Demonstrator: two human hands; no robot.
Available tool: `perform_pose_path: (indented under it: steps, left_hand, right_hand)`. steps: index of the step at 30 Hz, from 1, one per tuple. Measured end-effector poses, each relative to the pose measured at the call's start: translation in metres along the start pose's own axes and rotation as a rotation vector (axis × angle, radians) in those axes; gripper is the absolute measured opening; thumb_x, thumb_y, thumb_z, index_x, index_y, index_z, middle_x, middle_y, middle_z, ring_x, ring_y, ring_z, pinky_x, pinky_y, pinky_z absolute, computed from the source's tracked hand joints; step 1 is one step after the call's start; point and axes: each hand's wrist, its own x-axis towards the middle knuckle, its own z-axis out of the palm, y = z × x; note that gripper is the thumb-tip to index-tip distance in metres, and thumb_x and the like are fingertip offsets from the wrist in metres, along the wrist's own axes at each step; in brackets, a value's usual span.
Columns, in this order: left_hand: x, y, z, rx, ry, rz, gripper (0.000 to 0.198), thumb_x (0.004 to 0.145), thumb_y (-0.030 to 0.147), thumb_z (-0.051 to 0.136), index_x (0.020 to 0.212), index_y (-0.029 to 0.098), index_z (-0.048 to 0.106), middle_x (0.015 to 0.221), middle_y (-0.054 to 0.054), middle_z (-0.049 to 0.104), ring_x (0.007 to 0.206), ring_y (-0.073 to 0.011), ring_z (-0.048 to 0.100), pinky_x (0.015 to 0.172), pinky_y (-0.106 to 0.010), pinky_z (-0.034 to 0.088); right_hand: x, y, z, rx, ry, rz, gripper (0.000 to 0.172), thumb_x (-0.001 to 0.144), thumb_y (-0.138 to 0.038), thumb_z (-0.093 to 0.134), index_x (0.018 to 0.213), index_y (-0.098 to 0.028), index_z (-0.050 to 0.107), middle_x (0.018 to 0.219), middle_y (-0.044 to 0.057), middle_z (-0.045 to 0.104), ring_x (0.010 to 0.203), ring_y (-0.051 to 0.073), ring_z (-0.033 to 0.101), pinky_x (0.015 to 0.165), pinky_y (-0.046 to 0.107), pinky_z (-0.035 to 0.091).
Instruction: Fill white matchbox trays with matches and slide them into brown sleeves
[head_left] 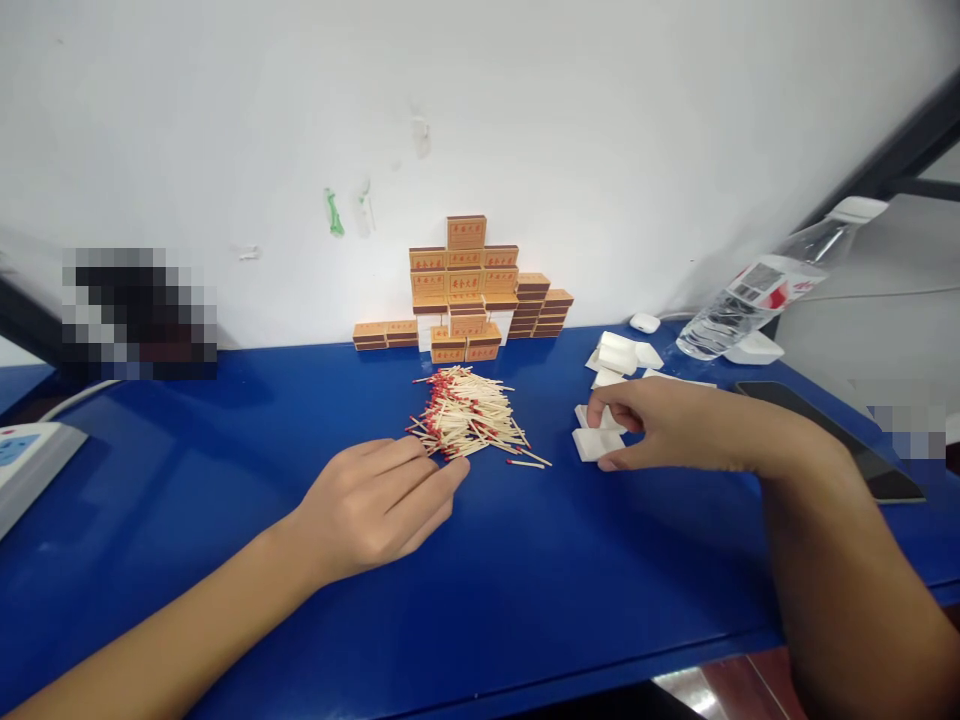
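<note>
My left hand point(379, 500) is at the near edge of a heap of red-tipped matches point(469, 415), palm down, fingers curled together. Whatever its fingertips may hold is hidden. On the right, my right hand point(652, 425) pinches a small white matchbox tray point(596, 446) between thumb and fingers, low over the blue table. Another white tray lies right behind it, partly covered by the fingers. More white trays point(616, 352) sit in a loose pile farther back. One match point(525, 464) lies slightly apart, to the right of the heap.
Orange matchboxes point(465, 283) are stacked against the wall behind the heap, with shorter stacks beside them. At the right are a leaning water bottle point(757, 290), a white earbud case point(645, 322) and a dark tablet point(862, 455). A power strip point(45, 465) lies left on the blue table point(487, 590).
</note>
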Motion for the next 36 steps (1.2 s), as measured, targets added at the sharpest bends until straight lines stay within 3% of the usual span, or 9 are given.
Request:
perform_pose_path:
  steps: [3, 9, 13, 19, 22, 25, 29, 32, 36]
  left_hand:
    - [0.000, 0.002, -0.001, -0.008, -0.016, -0.015, 0.022, 0.087, 0.008, 0.074, 0.108, 0.004, 0.070, 0.074, -0.005, 0.073, 0.065, -0.0177, 0.068, 0.061, -0.032, 0.060]
    - [-0.003, 0.005, 0.003, -0.034, -0.047, -0.055, 0.017, 0.090, 0.009, 0.071, 0.107, 0.007, 0.071, 0.072, -0.004, 0.071, 0.062, -0.0170, 0.065, 0.060, -0.032, 0.056]
    - [-0.003, 0.011, 0.006, -0.117, -0.104, -0.219, 0.017, 0.093, 0.023, 0.071, 0.105, 0.012, 0.071, 0.069, 0.001, 0.068, 0.058, -0.0153, 0.063, 0.054, -0.030, 0.050]
    - [0.004, 0.019, 0.002, -0.306, -0.373, -0.488, 0.054, 0.079, 0.056, 0.081, 0.118, 0.019, 0.069, 0.075, 0.003, 0.071, 0.059, -0.0163, 0.065, 0.053, -0.030, 0.046]
    - [0.004, 0.020, 0.001, -0.331, -0.451, -0.548, 0.058, 0.077, 0.057, 0.081, 0.120, 0.020, 0.069, 0.075, 0.003, 0.071, 0.059, -0.0172, 0.065, 0.053, -0.030, 0.043]
    - [0.001, 0.019, 0.005, -0.338, -0.454, -0.586, 0.055, 0.077, 0.054, 0.082, 0.118, 0.019, 0.070, 0.073, 0.003, 0.070, 0.058, -0.0175, 0.064, 0.054, -0.030, 0.044]
    - [-0.003, 0.019, 0.012, -0.367, -0.445, -0.582, 0.040, 0.084, 0.045, 0.077, 0.115, 0.021, 0.072, 0.077, 0.002, 0.072, 0.064, -0.0176, 0.068, 0.060, -0.031, 0.048]
    - [-0.005, 0.019, 0.014, -0.388, -0.424, -0.558, 0.029, 0.087, 0.041, 0.074, 0.109, 0.021, 0.072, 0.082, 0.002, 0.074, 0.069, -0.0175, 0.070, 0.062, -0.030, 0.050]
    - [-0.009, 0.017, 0.015, -0.343, -0.381, -0.507, 0.030, 0.086, 0.042, 0.074, 0.106, 0.020, 0.071, 0.084, 0.000, 0.076, 0.072, -0.0200, 0.073, 0.063, -0.032, 0.052]
  right_hand:
    - [0.001, 0.001, 0.002, 0.029, 0.052, -0.054, 0.050, 0.075, -0.055, 0.076, 0.114, -0.027, 0.064, 0.088, 0.002, 0.064, 0.070, 0.020, 0.060, 0.059, 0.030, 0.039]
    - [0.001, -0.006, 0.003, 0.029, 0.021, -0.095, 0.027, 0.078, -0.042, 0.073, 0.099, -0.025, 0.069, 0.078, 0.000, 0.060, 0.066, 0.018, 0.057, 0.056, 0.028, 0.036]
    - [-0.005, -0.039, 0.001, 0.133, 0.053, -0.266, 0.030, 0.080, -0.047, 0.076, 0.099, -0.025, 0.070, 0.073, -0.003, 0.051, 0.064, 0.015, 0.050, 0.057, 0.027, 0.035]
    - [-0.004, -0.097, 0.025, 0.342, 0.012, -0.514, 0.035, 0.079, -0.045, 0.085, 0.104, -0.024, 0.071, 0.076, -0.005, 0.054, 0.069, 0.013, 0.051, 0.059, 0.026, 0.036]
    - [0.004, -0.095, 0.034, 0.394, 0.108, -0.539, 0.033, 0.086, -0.046, 0.081, 0.107, -0.023, 0.070, 0.076, -0.005, 0.054, 0.068, 0.013, 0.050, 0.060, 0.026, 0.037]
    - [0.014, -0.080, 0.034, 0.388, 0.310, -0.491, 0.019, 0.097, -0.042, 0.068, 0.099, -0.023, 0.070, 0.073, -0.004, 0.054, 0.063, 0.012, 0.048, 0.059, 0.026, 0.037]
    - [0.036, -0.064, 0.026, 0.287, 0.514, -0.473, 0.013, 0.099, -0.033, 0.063, 0.097, -0.022, 0.071, 0.081, 0.000, 0.060, 0.067, 0.013, 0.052, 0.062, 0.028, 0.040]
    - [0.057, -0.064, 0.019, 0.201, 0.545, -0.557, 0.017, 0.100, -0.031, 0.062, 0.108, -0.021, 0.072, 0.094, 0.004, 0.065, 0.076, 0.016, 0.057, 0.070, 0.030, 0.045]
    - [0.076, -0.076, 0.010, 0.137, 0.465, -0.675, 0.024, 0.100, -0.035, 0.062, 0.116, -0.020, 0.071, 0.104, 0.008, 0.067, 0.094, 0.020, 0.061, 0.084, 0.035, 0.048]
